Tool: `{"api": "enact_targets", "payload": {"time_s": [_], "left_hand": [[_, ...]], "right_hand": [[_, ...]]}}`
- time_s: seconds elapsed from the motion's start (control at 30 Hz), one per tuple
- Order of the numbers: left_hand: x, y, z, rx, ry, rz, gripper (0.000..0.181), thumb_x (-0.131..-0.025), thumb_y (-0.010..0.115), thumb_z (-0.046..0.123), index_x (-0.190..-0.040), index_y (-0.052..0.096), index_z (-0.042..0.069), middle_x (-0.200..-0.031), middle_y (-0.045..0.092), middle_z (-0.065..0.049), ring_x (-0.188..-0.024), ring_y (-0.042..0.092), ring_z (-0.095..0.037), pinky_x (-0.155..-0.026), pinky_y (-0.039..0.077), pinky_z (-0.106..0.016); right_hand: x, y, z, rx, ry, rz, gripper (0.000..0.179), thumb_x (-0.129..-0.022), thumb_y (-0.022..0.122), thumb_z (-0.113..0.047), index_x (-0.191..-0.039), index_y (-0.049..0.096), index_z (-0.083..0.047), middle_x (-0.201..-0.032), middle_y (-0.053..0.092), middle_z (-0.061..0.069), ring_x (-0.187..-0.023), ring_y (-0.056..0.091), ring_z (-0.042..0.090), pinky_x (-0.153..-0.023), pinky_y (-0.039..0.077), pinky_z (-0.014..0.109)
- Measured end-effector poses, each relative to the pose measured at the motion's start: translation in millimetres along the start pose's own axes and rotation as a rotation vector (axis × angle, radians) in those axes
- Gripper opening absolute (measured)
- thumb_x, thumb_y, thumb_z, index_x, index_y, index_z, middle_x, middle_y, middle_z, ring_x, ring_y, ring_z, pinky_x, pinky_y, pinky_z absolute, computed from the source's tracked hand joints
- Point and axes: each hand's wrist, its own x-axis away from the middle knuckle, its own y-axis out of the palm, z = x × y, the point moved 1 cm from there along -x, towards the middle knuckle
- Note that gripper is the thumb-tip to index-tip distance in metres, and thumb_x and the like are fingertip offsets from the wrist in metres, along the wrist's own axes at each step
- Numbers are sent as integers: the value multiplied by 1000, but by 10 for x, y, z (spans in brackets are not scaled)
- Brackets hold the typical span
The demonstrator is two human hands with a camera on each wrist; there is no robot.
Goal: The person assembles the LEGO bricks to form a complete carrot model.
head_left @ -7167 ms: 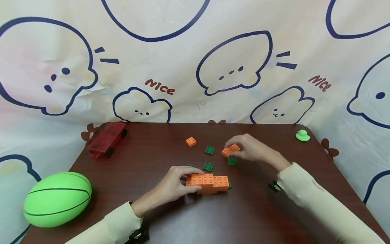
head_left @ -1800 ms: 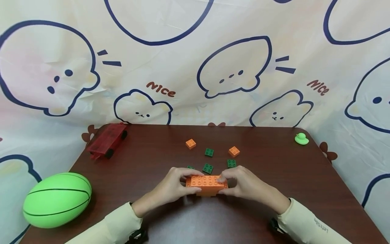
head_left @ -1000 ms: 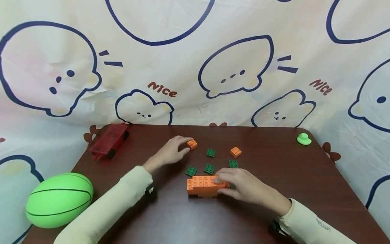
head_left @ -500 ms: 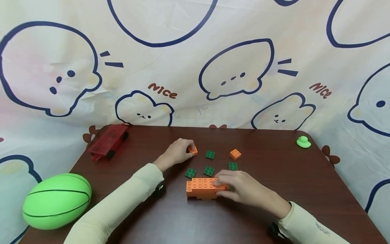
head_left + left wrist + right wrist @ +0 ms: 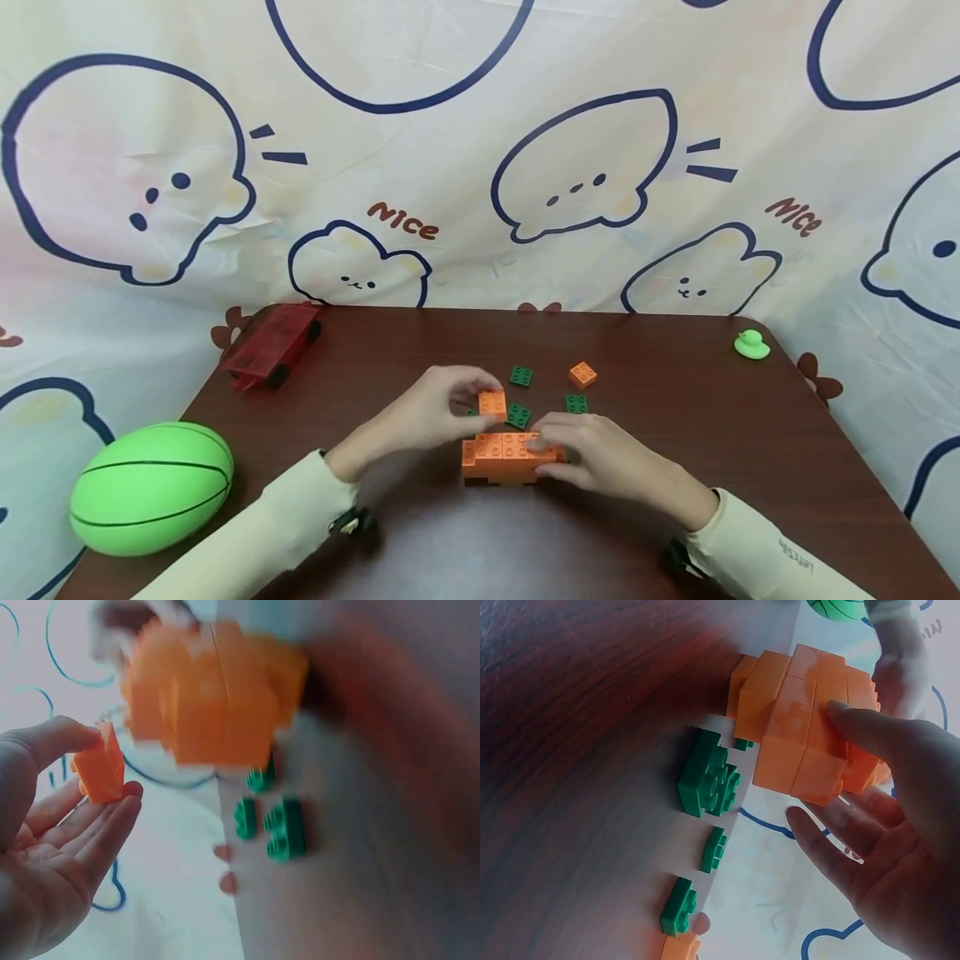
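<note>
An orange building-block assembly [image 5: 502,461] of several joined bricks stands near the middle of the table. My right hand [image 5: 592,454] holds its right end, thumb in front and fingers over the top; in the right wrist view the thumb lies along the assembly's [image 5: 795,727] side. Pinched between the thumb and fingertips of my left hand [image 5: 431,412] is a single orange brick [image 5: 492,405], just above and behind the assembly's left part. The left wrist view shows that orange brick [image 5: 101,766] apart from the assembly [image 5: 217,697].
Green bricks [image 5: 518,416] lie behind the assembly, with a loose orange brick [image 5: 582,375] farther right. A green ball [image 5: 153,490] sits at the left edge, a red toy car [image 5: 273,346] at the back left, and a green toy duck [image 5: 752,344] at the back right.
My left hand left the assembly, reached to the back-left orange brick, took it and has brought it back towards the assembly. Earlier, my right hand came from the back right to the assembly.
</note>
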Motion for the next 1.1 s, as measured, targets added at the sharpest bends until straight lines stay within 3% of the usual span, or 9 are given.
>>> {"api": "enact_targets", "payload": {"time_s": [0.13,0.3,0.5,0.73,1.1], "left_hand": [[180,117,103,-5,52,23,37,-90,81,19,-124,71,13,-115,75,3,-99,70,-8,-87,61,-32],[263,232,133,-47,93,41,34,-90,81,15,-123,73,9,-115,77,-2,-94,69,-6,-81,60,-26],[287,262,137,-53,98,59,34,-90,81,14,-123,75,11,-116,78,-2,-94,69,-4,-82,60,-27],[278,268,145,-69,116,56,35,-90,81,14,-124,75,9,-115,78,-3,-87,66,-6,-71,59,-29],[288,313,170,-170,191,59,36,-93,77,14,-128,72,6,-117,77,-7,-90,69,-7,-70,58,-18]], "right_hand": [[-6,4,4,-4,5,-2,22,-92,79,-27,-112,74,-21,-113,72,-6,-94,67,2,-79,58,23],[-12,8,6,-15,3,0,22,-91,80,-27,-112,74,-21,-113,71,-6,-91,65,1,-77,57,21],[-20,1,-1,-34,7,-2,22,-91,80,-25,-112,74,-21,-113,72,-6,-91,64,1,-77,57,22],[-15,5,-1,-51,17,-1,21,-91,80,-25,-111,73,-22,-114,72,-6,-94,67,2,-79,58,22],[-7,8,2,-30,-5,17,19,-90,81,-23,-107,72,-21,-112,72,-6,-91,66,1,-77,57,21]]}}
